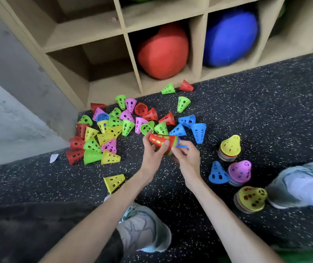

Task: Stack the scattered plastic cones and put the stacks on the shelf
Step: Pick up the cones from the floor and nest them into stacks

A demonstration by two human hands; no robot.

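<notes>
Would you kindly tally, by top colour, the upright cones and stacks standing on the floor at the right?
Yellow-topped stacks: 2
Purple-topped stack: 1
Blue cone: 1
Total: 4

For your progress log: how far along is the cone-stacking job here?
Done: three finished stacks, like the yellow-topped plastic stack, stand on the floor. In hand: both hands hold the red-topped cone stack. Left: the scattered plastic cones; nothing is on the wooden shelf yet.
</notes>
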